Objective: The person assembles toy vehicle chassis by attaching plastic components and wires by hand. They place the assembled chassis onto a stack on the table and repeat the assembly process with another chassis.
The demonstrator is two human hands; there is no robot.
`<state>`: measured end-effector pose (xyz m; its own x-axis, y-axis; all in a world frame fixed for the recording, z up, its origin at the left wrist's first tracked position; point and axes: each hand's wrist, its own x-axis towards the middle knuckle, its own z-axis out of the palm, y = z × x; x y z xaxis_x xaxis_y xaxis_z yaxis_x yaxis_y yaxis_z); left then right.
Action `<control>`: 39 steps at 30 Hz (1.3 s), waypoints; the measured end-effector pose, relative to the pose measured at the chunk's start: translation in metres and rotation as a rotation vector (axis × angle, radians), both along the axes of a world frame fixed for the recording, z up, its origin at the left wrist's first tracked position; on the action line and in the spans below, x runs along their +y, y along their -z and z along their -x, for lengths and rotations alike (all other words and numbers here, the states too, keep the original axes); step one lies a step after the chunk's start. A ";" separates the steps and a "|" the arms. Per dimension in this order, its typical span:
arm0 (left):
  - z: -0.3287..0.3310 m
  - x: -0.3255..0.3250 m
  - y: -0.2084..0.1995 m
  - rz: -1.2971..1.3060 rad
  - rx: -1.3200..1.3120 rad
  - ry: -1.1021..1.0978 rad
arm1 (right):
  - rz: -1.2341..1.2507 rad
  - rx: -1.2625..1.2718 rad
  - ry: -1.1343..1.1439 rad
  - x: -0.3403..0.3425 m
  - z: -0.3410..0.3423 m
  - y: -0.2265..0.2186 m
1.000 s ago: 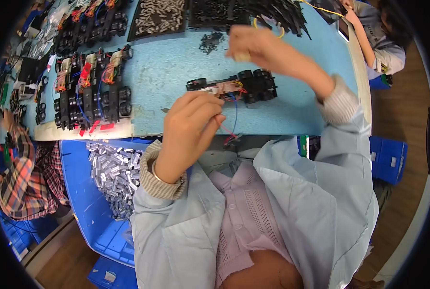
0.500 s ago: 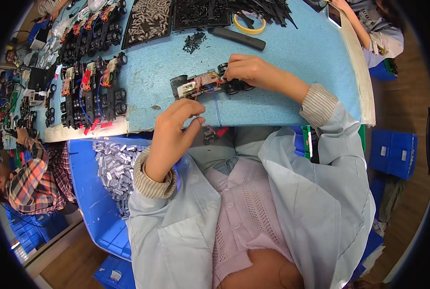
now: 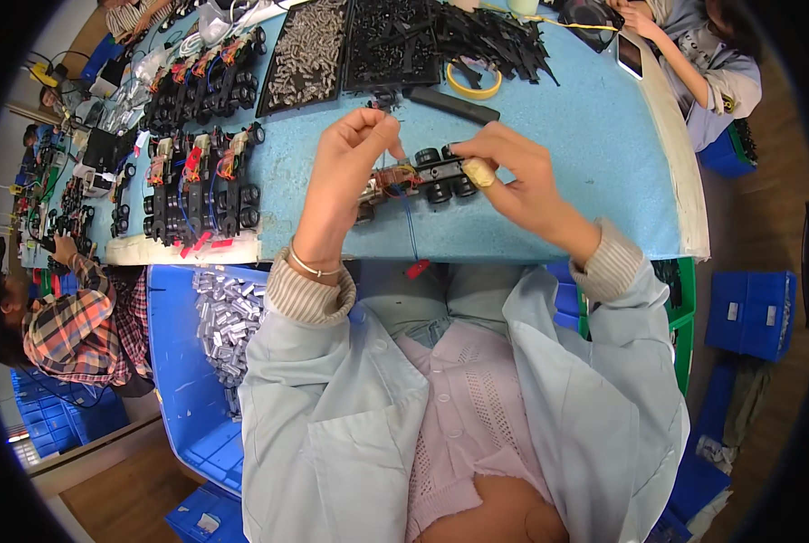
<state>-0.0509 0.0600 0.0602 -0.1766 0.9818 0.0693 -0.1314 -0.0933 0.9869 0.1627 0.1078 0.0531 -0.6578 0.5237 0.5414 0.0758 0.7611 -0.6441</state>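
Observation:
A toy vehicle chassis [image 3: 438, 172] with black wheels and thin coloured wires lies across the blue table. My right hand [image 3: 517, 172] grips its right end between thumb and fingers, and a yellow wrap [image 3: 479, 172] covers the thumb tip. Over the left end, my left hand [image 3: 350, 158] is raised with its fingertips pinched together. Whatever is between those fingertips is too small to make out. This hand partly hides the chassis's left end. From the middle of the chassis a blue wire [image 3: 411, 231] runs over the table's near edge, with a red connector [image 3: 416, 269] hanging from it.
More wheeled chassis [image 3: 203, 190] stand in rows at the left. Trays of small metal parts [image 3: 306, 54] and black parts [image 3: 391, 54], a yellow tape roll [image 3: 474, 80] and a black bar [image 3: 449, 105] lie beyond. A blue bin [image 3: 182, 398] holds metal pieces. Other people sit left and far right.
My left hand has moved from the table's near edge up over the left end of the chassis. My right hand has turned, bringing its wrapped thumb into view. The whole view has shifted slightly.

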 end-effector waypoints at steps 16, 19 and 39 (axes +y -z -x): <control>-0.014 0.003 0.021 -0.177 -0.173 -0.386 | 1.085 0.460 -0.039 0.008 0.074 -0.001; -0.012 0.006 0.029 -0.165 -0.555 -0.223 | 1.047 0.384 -0.041 0.019 0.076 0.008; -0.006 0.003 0.020 0.009 0.034 -0.085 | -0.228 0.072 0.118 0.047 0.056 0.004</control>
<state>-0.0449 0.0629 0.0401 -0.2571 0.9640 0.0683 -0.0900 -0.0942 0.9915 0.1069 0.1545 0.0491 -0.5547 0.4538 0.6974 0.1327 0.8757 -0.4642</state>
